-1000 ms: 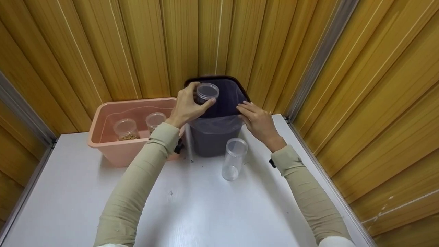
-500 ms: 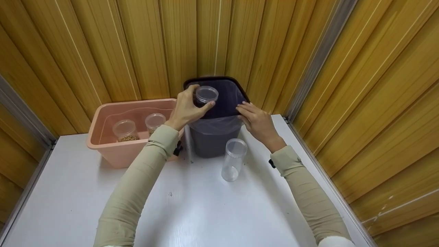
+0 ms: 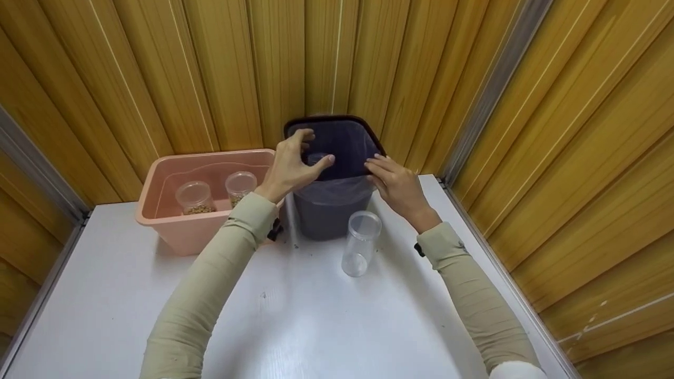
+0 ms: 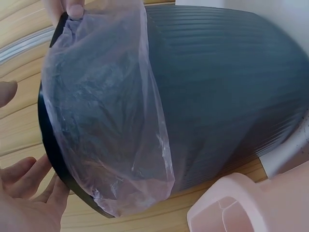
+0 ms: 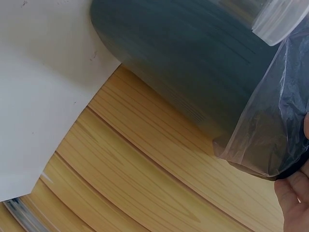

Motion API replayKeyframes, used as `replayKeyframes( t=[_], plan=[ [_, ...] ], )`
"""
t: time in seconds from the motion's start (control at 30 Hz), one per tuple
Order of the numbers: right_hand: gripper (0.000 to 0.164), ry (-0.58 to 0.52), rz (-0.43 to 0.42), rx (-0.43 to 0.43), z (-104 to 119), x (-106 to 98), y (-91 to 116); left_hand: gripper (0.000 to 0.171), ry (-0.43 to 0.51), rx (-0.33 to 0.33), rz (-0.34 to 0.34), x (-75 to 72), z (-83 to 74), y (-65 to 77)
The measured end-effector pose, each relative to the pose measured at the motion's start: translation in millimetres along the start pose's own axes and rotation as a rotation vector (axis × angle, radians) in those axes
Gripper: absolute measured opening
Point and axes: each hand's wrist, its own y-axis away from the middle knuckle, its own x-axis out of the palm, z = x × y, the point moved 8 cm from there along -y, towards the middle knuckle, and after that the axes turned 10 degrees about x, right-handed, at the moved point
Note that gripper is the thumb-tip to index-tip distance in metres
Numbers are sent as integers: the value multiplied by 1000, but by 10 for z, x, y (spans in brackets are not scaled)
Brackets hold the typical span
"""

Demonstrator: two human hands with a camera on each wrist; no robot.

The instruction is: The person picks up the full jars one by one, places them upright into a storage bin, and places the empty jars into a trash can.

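Note:
A dark grey trash bin (image 3: 334, 216) lined with a clear plastic bag (image 4: 106, 106) stands against the back wall. My left hand (image 3: 292, 166) is over the bin's left side, thumb and fingers spread apart with nothing between them. Inside the bin, just below this hand, a clear jar (image 3: 316, 158) is partly visible. My right hand (image 3: 397, 187) grips the right rim of the bin over the bag's edge. In front of the bin, a tall clear plastic jar (image 3: 360, 245) stands upright on the white table.
To the left of the bin sits a pink plastic tub (image 3: 184, 237). Two clear jars hold small grains in it: one jar (image 3: 195, 197) at the left, another jar (image 3: 240, 185) nearer the bin. Ribbed wooden walls (image 3: 210, 79) bound the white table (image 3: 295, 326).
My left hand has let go of the clear jar, which has dropped down into the bin. My right hand has stayed on the bin's rim.

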Motion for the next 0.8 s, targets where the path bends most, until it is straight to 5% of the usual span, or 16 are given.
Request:
replayKeyframes(
  t=[0.47,0.8],
  plan=[
    [31,5,-6,6,33,-61,-7,64,34,165,-41,-19,-423,356],
    [32,15,13,24,48,-51,32,59,86,306,-24,345,-672,705]
  ],
)
